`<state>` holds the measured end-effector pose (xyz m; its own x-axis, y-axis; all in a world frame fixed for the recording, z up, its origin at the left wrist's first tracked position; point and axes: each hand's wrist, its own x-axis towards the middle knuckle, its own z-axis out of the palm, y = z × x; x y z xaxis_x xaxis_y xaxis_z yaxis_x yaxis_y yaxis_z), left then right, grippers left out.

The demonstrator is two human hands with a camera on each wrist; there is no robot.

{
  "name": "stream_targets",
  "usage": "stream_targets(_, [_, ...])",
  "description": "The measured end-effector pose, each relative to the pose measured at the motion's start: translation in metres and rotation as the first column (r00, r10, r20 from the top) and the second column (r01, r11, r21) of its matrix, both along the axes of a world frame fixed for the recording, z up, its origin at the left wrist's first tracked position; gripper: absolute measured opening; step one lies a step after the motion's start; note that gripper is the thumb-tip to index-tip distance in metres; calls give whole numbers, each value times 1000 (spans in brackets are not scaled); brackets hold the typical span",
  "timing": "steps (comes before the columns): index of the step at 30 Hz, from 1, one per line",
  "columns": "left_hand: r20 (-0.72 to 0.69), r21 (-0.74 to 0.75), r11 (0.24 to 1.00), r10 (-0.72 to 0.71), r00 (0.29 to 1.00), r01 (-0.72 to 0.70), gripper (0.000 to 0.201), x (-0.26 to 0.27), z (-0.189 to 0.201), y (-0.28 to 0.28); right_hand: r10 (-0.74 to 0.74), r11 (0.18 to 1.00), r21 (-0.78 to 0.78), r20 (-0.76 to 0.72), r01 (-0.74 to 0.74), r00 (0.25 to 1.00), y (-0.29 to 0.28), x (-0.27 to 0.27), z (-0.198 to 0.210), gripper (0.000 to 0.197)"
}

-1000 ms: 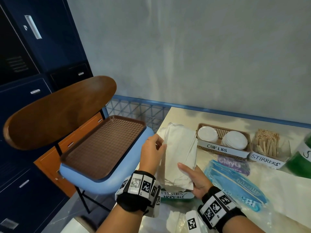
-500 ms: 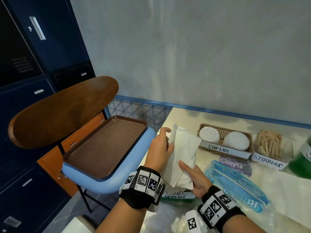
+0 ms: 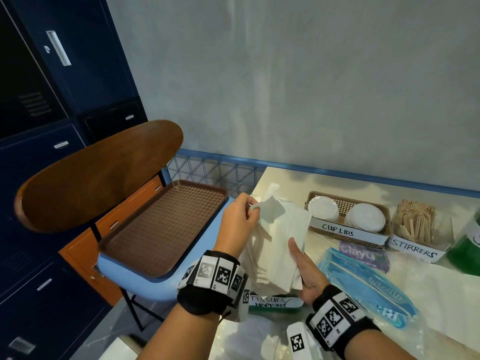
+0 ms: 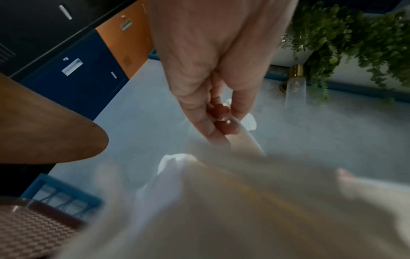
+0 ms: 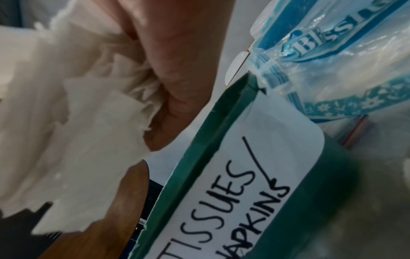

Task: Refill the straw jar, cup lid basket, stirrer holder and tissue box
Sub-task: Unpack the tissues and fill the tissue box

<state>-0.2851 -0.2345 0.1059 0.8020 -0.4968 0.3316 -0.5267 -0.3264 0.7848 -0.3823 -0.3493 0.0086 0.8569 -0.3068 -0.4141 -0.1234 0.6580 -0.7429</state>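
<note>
A stack of white tissues [image 3: 281,237] stands upright over the green tissue box [image 3: 275,304] labelled TISSUES/NAPKINS at the table's near left. My left hand [image 3: 240,219] pinches the top corner of the tissues [image 4: 248,121]. My right hand [image 3: 301,266] grips the stack's lower right edge, thumb across the front [image 5: 177,70]. The box label [image 5: 244,184] shows close up in the right wrist view. Further right stand the cup lid basket [image 3: 348,216], the stirrer holder [image 3: 415,229] and part of a green jar [image 3: 467,245].
An empty blue tissue wrapper [image 3: 368,281] and a purple packet [image 3: 363,255] lie right of the box. A chair with a brown tray [image 3: 161,227] on its blue seat stands left of the table. Blue lockers [image 3: 52,100] line the left wall.
My left hand slid up from the stack's side to its top corner, which now bends over. The stack has crumpled and sits lower over the box. My right hand stayed put.
</note>
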Motion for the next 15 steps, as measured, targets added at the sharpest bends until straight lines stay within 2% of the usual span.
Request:
stream_targets(4, [121, 106, 994, 20, 992, -32, 13, 2, -7, -1, -4, 1000, -20, 34, 4, 999, -1, 1, 1, 59])
stream_targets(6, [196, 102, 993, 41, 980, -62, 18, 6, -6, 1, -17, 999, -49, 35, 19, 999, -1, 1, 0, 62])
stream_targets(9, [293, 21, 998, 54, 954, -62, 22, 8, 3, 6, -22, 998, -61, 32, 24, 999, -1, 2, -1, 63])
stream_targets(13, [268, -90, 992, 107, 957, -85, 35, 7, 20, 11, -10, 997, -78, 5, 10, 1000, -3, 1, -3, 61])
stream_targets(15, [254, -113, 990, 115, 960, -89, 40, 9, 26, 14, -1, 992, -127, -31, -3, 1000, -2, 0, -4, 66])
